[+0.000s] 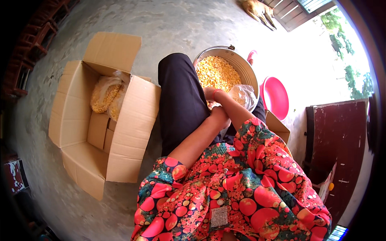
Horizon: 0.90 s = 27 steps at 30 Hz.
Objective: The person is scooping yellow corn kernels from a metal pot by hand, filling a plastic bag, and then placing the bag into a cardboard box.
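Note:
My hands meet at the near rim of a metal bucket [248, 71] filled with yellow corn kernels [217, 72]. My right hand [209, 93], a red bracelet [216, 94] at its wrist, reaches across to the left and curls in beside the rim. Just below it my left hand [219, 115] is closed too. A small pale patch shows between them, but the fingers are mostly hidden and what they grip cannot be made out. A clear plastic bag [242, 94] lies inside the bucket, right of my right wrist.
Left of my knee stands an open cardboard box [132, 120] with clear bags of corn [105, 97] inside. A pink basin [276, 98] is right of the bucket, near another cardboard box [277, 126]. A dark red cabinet [335, 140] stands right; a dog [257, 10] lies far off.

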Tool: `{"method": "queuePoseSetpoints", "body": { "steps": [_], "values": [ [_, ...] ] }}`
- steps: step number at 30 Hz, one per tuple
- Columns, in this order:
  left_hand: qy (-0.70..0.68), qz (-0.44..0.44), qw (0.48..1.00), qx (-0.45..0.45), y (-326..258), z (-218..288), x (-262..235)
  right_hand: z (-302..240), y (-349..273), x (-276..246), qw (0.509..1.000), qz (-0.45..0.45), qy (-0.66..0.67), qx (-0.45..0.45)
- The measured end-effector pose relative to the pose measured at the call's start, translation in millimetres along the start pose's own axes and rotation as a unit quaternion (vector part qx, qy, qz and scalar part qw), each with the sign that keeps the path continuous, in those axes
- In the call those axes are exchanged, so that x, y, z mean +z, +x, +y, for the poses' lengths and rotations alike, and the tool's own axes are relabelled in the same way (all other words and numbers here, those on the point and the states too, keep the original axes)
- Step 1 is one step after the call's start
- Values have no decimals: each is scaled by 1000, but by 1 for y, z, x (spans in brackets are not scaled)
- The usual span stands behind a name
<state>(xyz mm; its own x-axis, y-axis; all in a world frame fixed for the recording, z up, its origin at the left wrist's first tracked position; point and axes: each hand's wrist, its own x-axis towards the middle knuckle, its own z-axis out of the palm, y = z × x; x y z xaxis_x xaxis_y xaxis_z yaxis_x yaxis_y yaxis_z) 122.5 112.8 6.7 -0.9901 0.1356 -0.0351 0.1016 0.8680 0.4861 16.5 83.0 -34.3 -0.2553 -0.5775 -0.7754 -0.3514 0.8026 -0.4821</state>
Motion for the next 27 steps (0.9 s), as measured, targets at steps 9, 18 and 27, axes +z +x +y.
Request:
{"method": "queuePoseSetpoints", "body": {
  "steps": [9,18,27],
  "values": [
    [-120,2,987,-107,-3,0,-20,12,-42,-25,876,0,480,-44],
    [-133,95,969,-183,1,2,-18,44,-103,-66,834,35,520,-180],
    [-132,108,971,-170,0,4,-20,73,-117,-66,979,59,-76,-182]
  ]
}}
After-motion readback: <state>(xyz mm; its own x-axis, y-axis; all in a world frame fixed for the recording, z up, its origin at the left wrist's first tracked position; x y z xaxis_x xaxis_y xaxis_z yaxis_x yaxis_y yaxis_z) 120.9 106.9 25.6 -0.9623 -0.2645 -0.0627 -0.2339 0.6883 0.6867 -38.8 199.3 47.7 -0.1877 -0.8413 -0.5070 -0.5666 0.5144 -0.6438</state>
